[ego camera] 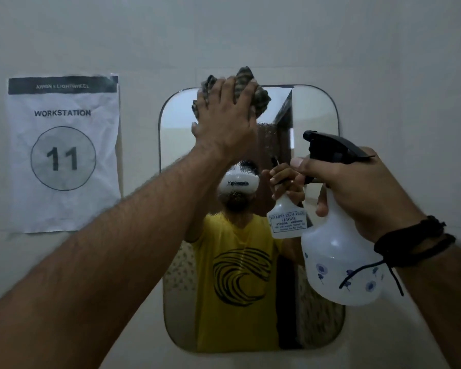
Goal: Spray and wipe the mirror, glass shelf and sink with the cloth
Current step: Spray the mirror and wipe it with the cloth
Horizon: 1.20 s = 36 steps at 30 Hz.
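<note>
Cloth (246, 83) pressed to mirror (314, 113) by left hand (225, 121)

Your forearms were bare, with no sleeve reaching them. Your right wrist wore a black cord bracelet (414, 241) — several loops, with loose ends dangling. In the mirror (314, 113) your reflection showed a yellow T-shirt (234, 288) with a black wave print — short-sleeved.

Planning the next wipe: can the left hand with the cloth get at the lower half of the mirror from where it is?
Probably yes. The left hand presses the cloth at the mirror's top edge, with bare glass below; the spray bottle in the right hand hangs off to the right.
</note>
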Motion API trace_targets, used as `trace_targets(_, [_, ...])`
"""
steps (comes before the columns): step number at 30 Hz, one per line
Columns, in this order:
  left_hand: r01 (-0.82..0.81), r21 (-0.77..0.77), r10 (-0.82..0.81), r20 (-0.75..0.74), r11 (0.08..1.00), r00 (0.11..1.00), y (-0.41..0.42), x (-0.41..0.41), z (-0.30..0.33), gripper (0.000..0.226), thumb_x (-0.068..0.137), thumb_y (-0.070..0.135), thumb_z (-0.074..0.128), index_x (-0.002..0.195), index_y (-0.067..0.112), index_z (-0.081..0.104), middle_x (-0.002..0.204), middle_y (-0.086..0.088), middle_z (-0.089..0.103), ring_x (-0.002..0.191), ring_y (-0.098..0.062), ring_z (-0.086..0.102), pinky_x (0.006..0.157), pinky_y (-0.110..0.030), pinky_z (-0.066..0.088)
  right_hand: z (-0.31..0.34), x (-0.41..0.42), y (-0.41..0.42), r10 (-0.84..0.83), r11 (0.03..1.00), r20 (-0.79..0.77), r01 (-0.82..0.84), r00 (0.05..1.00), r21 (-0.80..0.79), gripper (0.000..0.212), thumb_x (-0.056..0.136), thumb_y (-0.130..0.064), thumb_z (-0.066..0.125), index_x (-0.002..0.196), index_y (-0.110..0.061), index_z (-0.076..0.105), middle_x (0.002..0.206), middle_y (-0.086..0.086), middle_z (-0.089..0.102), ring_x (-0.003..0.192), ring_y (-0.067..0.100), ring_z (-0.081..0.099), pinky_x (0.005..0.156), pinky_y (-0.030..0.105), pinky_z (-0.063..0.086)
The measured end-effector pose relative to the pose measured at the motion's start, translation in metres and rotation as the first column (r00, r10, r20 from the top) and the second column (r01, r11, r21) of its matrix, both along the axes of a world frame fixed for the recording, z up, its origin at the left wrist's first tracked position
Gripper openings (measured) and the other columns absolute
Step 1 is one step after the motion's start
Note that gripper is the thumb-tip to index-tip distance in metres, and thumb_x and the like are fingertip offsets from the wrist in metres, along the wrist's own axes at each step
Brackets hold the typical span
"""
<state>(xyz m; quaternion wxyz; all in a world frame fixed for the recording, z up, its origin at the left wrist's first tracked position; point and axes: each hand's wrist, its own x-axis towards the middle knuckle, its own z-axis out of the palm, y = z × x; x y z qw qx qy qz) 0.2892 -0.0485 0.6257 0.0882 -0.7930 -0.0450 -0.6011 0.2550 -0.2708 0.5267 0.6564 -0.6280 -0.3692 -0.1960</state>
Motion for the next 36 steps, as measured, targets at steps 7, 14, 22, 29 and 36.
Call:
trace_targets(7, [0.015, 0.079, -0.010, -0.070, 0.997, 0.997, -0.030, 0.008, -0.001, 0.055, 0.104, 0.043, 0.035, 0.158, 0.033, 0.028, 0.165, -0.010, 0.022, 0.154, -0.031, 0.012, 0.123, -0.060, 0.002, -0.009, 0.004, -0.011, -0.057, 0.998, 0.006, 0.057, 0.998, -0.027, 0.016, 0.094, -0.025, 0.075, 0.082, -0.015, 0.074, 0.076, 0.002, 0.078, 0.038, 0.005, 0.058, 0.047, 0.015, 0.048])
trace_targets(14, [0.023, 0.159, -0.001, -0.132, 0.987, 0.991, -0.072, 0.030, 0.003, 0.057, 0.103, 0.040, 0.034, 0.159, 0.032, 0.026, 0.166, -0.012, 0.020, 0.155, -0.033, 0.010, 0.124, -0.063, 0.002, -0.014, 0.011, -0.025, -0.133, 0.990, 0.024, 0.134, 0.991, -0.048, 0.018, 0.093, -0.031, 0.075, 0.090, -0.014, 0.074, 0.086, 0.009, 0.077, 0.039, 0.011, 0.055, 0.054, 0.022, 0.051])
trace_targets(22, [0.039, 0.299, 0.034, -0.236, 0.953, 0.971, -0.096, 0.050, -0.012, 0.060, 0.102, 0.046, 0.035, 0.160, 0.036, 0.022, 0.171, -0.013, 0.002, 0.157, -0.036, -0.003, 0.122, -0.066, -0.004, -0.017, 0.019, -0.042, -0.168, 0.985, 0.018, 0.168, 0.986, -0.031, 0.017, 0.091, -0.031, 0.076, 0.093, -0.015, 0.074, 0.086, 0.012, 0.077, 0.045, 0.023, 0.054, 0.058, 0.033, 0.050])
trace_targets(29, [0.035, 0.414, 0.099, -0.298, 0.910, 0.949, -0.087, 0.054, -0.070, 0.083, 0.092, 0.067, 0.045, 0.162, 0.037, 0.012, 0.171, -0.012, -0.007, 0.157, -0.035, -0.009, 0.121, -0.067, -0.006, -0.021, 0.018, -0.033, -0.143, 0.990, 0.000, 0.143, 0.990, -0.004, 0.019, 0.090, -0.032, 0.077, 0.101, -0.017, 0.077, 0.084, 0.006, 0.079, 0.042, 0.020, 0.054, 0.061, 0.034, 0.050])
trace_targets(36, [0.020, 0.408, 0.085, -0.238, 0.913, 0.968, -0.049, 0.040, -0.072, 0.063, 0.103, 0.057, 0.023, 0.162, 0.041, 0.010, 0.172, -0.007, -0.001, 0.158, -0.031, -0.004, 0.122, -0.067, -0.002, -0.028, 0.018, -0.031, -0.124, 0.992, 0.006, 0.124, 0.992, -0.021, 0.012, 0.091, -0.030, 0.077, 0.091, -0.019, 0.075, 0.085, 0.008, 0.079, 0.040, 0.020, 0.054, 0.057, 0.033, 0.049])
